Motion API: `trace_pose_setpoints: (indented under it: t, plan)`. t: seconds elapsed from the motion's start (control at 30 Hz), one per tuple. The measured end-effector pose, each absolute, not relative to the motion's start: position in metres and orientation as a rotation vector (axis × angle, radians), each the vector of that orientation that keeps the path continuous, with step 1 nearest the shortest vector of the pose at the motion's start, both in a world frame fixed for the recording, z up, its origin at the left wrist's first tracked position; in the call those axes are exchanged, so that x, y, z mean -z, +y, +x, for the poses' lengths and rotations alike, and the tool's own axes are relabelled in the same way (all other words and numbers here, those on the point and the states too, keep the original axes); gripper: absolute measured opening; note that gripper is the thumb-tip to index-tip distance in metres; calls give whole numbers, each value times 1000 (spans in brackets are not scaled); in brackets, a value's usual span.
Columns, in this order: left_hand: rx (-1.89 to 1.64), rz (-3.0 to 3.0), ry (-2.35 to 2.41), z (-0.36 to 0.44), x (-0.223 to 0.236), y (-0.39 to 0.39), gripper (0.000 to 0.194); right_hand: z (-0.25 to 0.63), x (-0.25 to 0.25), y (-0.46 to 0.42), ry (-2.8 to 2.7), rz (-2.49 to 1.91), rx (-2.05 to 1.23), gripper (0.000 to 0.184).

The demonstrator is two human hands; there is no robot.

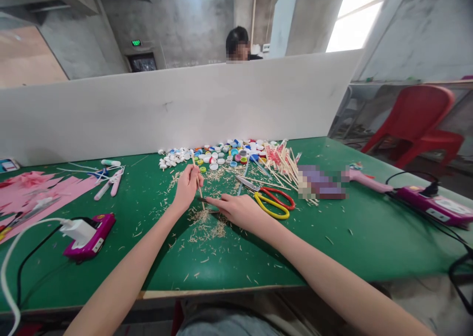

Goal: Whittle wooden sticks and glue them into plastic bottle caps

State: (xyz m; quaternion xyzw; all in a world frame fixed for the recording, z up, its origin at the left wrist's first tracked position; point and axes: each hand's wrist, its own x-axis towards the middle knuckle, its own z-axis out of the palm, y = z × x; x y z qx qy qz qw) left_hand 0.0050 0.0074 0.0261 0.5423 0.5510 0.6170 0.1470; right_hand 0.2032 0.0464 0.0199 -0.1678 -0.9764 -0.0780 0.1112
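Observation:
In the head view my left hand [189, 182] is closed around a thin wooden stick [202, 204], which stands tilted with its lower end over a heap of shavings [201, 217]. My right hand [240, 210] is closed on a small knife, mostly hidden by the fingers; its dark blade [203, 199] lies across the stick below my left hand. Pale shavings are scattered around both hands. Just beyond my right hand lie scissors [275, 203] with red and yellow handles. A pile of wooden sticks [284, 166], some with pinkish-red parts, lies to the far right of them.
Many coloured bottle caps [221, 153] line the white partition [185, 112] on the green table [148, 272]. Left are pink sheets [66, 190], glue guns [111, 181] and a purple power strip [90, 237]. Another power strip [432, 205] sits right. A person [237, 45] is behind the partition.

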Motion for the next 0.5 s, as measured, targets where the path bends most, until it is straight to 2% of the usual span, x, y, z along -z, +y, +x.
trace_pose_setpoints:
  t: [0.5]
  plan:
    - [-1746, 1605, 1557, 10, -30, 5, 32, 204, -17, 43, -2910, -492, 169, 46]
